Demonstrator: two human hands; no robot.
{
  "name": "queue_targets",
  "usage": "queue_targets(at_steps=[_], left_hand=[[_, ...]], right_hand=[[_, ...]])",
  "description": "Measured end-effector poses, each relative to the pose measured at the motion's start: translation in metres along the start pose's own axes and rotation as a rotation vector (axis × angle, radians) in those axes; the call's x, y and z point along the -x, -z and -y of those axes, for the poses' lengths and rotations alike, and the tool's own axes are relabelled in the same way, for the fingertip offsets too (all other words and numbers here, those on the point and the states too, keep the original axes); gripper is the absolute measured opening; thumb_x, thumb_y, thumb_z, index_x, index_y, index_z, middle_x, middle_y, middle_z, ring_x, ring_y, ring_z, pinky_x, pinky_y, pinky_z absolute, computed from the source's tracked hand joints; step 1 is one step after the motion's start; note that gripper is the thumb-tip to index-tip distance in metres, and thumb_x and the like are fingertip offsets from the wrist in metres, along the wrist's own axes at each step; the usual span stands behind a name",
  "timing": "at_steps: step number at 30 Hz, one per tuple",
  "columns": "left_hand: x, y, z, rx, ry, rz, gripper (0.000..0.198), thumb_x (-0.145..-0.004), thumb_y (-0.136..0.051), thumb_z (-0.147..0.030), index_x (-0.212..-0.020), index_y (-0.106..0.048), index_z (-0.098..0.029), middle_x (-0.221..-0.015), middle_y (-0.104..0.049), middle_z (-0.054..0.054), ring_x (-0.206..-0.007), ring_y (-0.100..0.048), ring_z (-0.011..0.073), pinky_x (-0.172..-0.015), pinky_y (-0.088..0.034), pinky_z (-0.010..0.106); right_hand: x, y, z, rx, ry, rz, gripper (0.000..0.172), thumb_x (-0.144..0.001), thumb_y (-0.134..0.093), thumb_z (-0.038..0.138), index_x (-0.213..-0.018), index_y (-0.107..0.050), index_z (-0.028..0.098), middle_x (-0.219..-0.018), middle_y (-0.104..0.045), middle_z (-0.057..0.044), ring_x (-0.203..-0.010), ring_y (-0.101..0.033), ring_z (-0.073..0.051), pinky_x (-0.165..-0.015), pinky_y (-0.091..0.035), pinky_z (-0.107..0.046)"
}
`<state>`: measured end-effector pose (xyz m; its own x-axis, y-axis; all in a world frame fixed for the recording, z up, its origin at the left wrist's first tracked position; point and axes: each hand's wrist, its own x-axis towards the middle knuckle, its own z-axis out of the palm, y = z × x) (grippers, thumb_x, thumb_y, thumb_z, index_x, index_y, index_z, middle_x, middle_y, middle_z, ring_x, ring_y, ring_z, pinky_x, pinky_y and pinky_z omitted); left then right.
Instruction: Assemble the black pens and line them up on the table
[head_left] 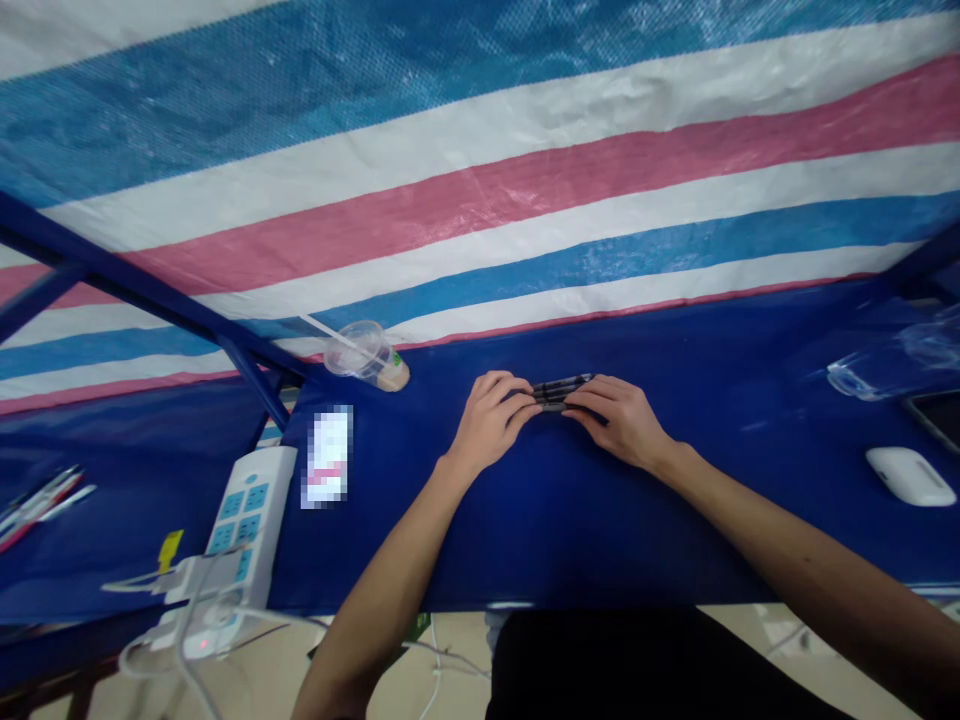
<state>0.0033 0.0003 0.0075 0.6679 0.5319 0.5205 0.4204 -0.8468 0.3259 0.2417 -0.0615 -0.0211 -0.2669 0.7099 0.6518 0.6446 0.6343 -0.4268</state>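
Note:
Several dark, slim pens [557, 391] lie side by side in a small row at the middle of the blue table [555, 520]. Fingers of my left hand [491, 418] are closed on their left ends. At the other ends, my right hand [621, 420] grips them with its fingers and thumb. The pens' tips are hidden under my fingers. Both hands are low, at or just above the table surface.
Left of my hands are a plastic cup [367, 355] with a straw, a blurred-out phone [327, 457] and a power strip [255, 500] with cables. At right are a clear plastic bottle [870, 372] and a white earbud case [910, 476]. A striped sheet [480, 210] hangs behind.

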Motion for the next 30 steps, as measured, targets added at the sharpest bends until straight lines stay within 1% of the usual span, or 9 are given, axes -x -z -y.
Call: queue_targets(at_steps=[6, 12, 16, 20, 22, 25, 26, 28, 30], left_hand=[[0.0004, -0.0032, 0.0004, 0.032, -0.028, -0.057, 0.012, -0.096, -0.070, -0.031, -0.091, -0.074, -0.021, -0.104, -0.076, 0.004, -0.105, -0.059, 0.0221, -0.092, -0.048, 0.042], [0.0006, -0.0039, 0.0003, 0.039, -0.060, -0.078, 0.010, -0.094, -0.072, -0.031, -0.091, -0.075, -0.021, -0.104, -0.075, 0.004, -0.104, -0.060, 0.0220, -0.091, -0.049, 0.043], [0.0003, -0.0029, -0.0016, 0.033, -0.086, -0.087, 0.007, -0.095, -0.071, -0.027, -0.092, -0.075, -0.022, -0.103, -0.075, 0.004, -0.103, -0.061, 0.0213, -0.090, -0.051, 0.042], [0.0000, -0.0001, -0.0031, -0.008, -0.090, -0.102, 0.008, -0.094, -0.072, -0.029, -0.093, -0.074, -0.021, -0.103, -0.075, 0.004, -0.103, -0.061, 0.0218, -0.092, -0.050, 0.042], [-0.0004, 0.0011, -0.0033, -0.025, -0.069, -0.084, 0.011, -0.095, -0.071, -0.032, -0.097, -0.073, -0.021, -0.105, -0.075, 0.005, -0.105, -0.061, 0.0226, -0.094, -0.049, 0.042], [-0.0011, 0.0011, -0.0033, -0.026, -0.036, -0.014, 0.017, -0.099, -0.065, -0.035, -0.103, -0.073, -0.020, -0.104, -0.075, 0.006, -0.105, -0.062, 0.0223, -0.094, -0.048, 0.042], [-0.0014, 0.0004, -0.0033, -0.021, -0.031, 0.013, 0.019, -0.101, -0.062, -0.035, -0.101, -0.073, -0.020, -0.101, -0.076, 0.005, -0.101, -0.063, 0.0213, -0.094, -0.047, 0.042], [-0.0016, -0.0015, -0.0034, -0.005, -0.022, 0.056, 0.025, -0.104, -0.056, -0.035, -0.095, -0.073, -0.019, -0.091, -0.076, 0.004, -0.088, -0.065, 0.0183, -0.092, -0.047, 0.040], [-0.0015, -0.0037, -0.0032, 0.012, -0.006, 0.075, 0.031, -0.106, -0.053, -0.035, -0.089, -0.072, -0.018, -0.080, -0.074, 0.002, -0.074, -0.064, 0.0155, -0.089, -0.047, 0.039]], right_hand=[[0.0005, 0.0004, -0.0006, 0.015, -0.016, 0.024, 0.011, -0.099, -0.063, 0.025, -0.100, -0.074, 0.021, -0.094, -0.077, -0.007, -0.083, -0.067, -0.023, -0.077, -0.055, -0.040], [0.0009, 0.0001, -0.0007, 0.061, -0.018, 0.044, 0.012, -0.099, -0.063, 0.027, -0.097, -0.074, 0.021, -0.093, -0.077, -0.007, -0.083, -0.067, -0.023, -0.078, -0.053, -0.040], [0.0011, -0.0001, -0.0007, 0.076, -0.015, 0.061, 0.012, -0.099, -0.064, 0.027, -0.097, -0.073, 0.020, -0.091, -0.077, -0.006, -0.081, -0.067, -0.023, -0.075, -0.053, -0.040], [-0.0001, 0.0013, -0.0005, 0.024, -0.008, 0.029, 0.008, -0.098, -0.065, 0.025, -0.099, -0.073, 0.021, -0.093, -0.077, -0.006, -0.081, -0.067, -0.022, -0.077, -0.055, -0.039], [-0.0012, 0.0018, 0.0003, -0.001, -0.004, -0.007, 0.006, -0.097, -0.067, 0.023, -0.099, -0.072, 0.022, -0.092, -0.076, -0.006, -0.081, -0.066, -0.022, -0.077, -0.055, -0.039], [-0.0023, 0.0020, 0.0024, -0.016, 0.003, -0.048, 0.006, -0.096, -0.068, 0.022, -0.100, -0.072, 0.022, -0.091, -0.076, -0.005, -0.080, -0.067, -0.021, -0.078, -0.055, -0.038], [-0.0025, 0.0019, 0.0030, -0.018, 0.000, -0.053, 0.006, -0.096, -0.068, 0.021, -0.100, -0.072, 0.023, -0.091, -0.076, -0.005, -0.081, -0.067, -0.021, -0.078, -0.055, -0.038], [-0.0021, 0.0017, 0.0038, -0.018, -0.011, -0.051, 0.006, -0.096, -0.067, 0.021, -0.099, -0.072, 0.023, -0.090, -0.076, -0.005, -0.081, -0.067, -0.021, -0.078, -0.055, -0.038], [-0.0011, 0.0013, 0.0038, -0.018, -0.029, -0.035, 0.006, -0.096, -0.067, 0.023, -0.097, -0.072, 0.023, -0.089, -0.076, -0.005, -0.080, -0.067, -0.022, -0.077, -0.054, -0.038]])
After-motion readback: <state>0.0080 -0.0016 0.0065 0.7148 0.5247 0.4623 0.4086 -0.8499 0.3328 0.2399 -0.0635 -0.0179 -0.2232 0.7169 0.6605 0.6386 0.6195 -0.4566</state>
